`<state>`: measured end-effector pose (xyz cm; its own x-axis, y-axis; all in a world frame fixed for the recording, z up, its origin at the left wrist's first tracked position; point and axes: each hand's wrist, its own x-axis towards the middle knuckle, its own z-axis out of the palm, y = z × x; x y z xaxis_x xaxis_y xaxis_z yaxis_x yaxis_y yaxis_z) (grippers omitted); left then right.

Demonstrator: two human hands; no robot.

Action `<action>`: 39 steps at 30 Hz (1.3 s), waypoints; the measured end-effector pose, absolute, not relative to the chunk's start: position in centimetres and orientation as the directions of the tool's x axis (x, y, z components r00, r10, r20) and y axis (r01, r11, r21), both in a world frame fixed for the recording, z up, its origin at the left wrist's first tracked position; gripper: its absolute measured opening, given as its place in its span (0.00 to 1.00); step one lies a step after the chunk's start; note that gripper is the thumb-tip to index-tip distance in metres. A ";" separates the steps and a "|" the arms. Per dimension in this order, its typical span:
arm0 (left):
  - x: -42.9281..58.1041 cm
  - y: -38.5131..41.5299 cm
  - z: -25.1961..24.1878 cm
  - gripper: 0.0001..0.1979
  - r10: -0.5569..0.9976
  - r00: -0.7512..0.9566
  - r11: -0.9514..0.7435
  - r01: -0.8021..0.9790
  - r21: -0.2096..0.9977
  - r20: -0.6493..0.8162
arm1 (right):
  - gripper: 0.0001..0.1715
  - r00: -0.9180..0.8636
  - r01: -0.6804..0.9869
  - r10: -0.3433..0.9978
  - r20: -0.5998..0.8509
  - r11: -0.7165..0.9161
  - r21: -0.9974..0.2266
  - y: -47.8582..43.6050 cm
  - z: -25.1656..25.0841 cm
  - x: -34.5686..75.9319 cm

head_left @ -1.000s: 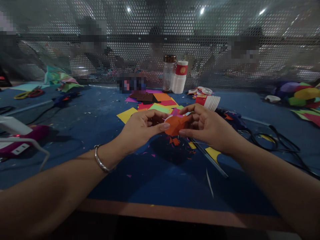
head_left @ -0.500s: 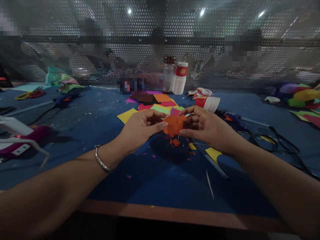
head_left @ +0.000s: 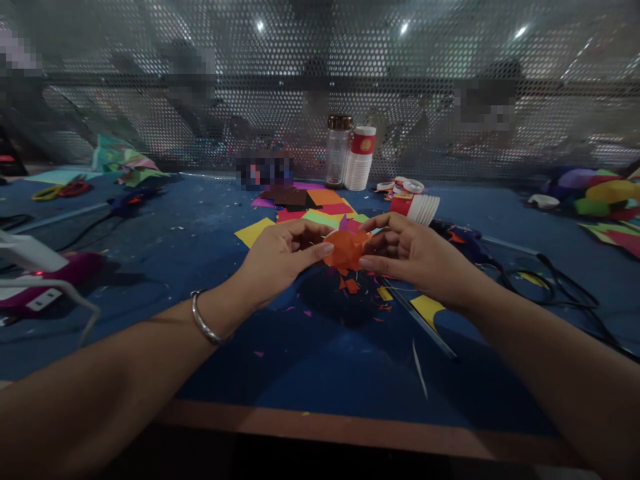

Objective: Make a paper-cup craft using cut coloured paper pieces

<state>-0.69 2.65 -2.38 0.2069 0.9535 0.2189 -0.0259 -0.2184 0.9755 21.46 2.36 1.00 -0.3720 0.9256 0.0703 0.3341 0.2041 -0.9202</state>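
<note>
1. Your left hand (head_left: 287, 257) pinches the orange paper (head_left: 343, 251), nearer you than the bottle (head_left: 337, 157).
2. Your right hand (head_left: 413, 253) meets its other edge; I cannot tell whether it clamps.
3. Stacked cups (head_left: 359, 167) stand just right of the bottle.
4. Coloured sheets (head_left: 325, 198) crowd the space between bottle and paper.
</note>
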 end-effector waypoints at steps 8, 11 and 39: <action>-0.7 2.8 -2.5 0.18 0.959 0.196 -0.211 0.015 0.977 0.204 | 0.26 -0.314 0.322 0.939 0.139 0.243 -0.915 2.3 1.2 21.5; -0.8 2.6 -2.2 0.23 0.946 0.217 -0.268 0.098 0.958 0.242 | 0.26 -0.321 0.319 0.934 0.154 0.260 -0.911 2.3 1.0 21.6; -0.3 2.0 -1.0 0.07 0.950 0.266 0.214 -0.183 0.960 -0.161 | 0.25 -0.251 0.347 0.951 0.182 0.264 -0.900 2.6 1.7 22.2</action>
<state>-0.32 2.03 -1.01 0.2661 0.9504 -0.1609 -0.1834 0.2138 0.9595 22.19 2.62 1.69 -0.2509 0.9507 0.1824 0.3474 0.2643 -0.8997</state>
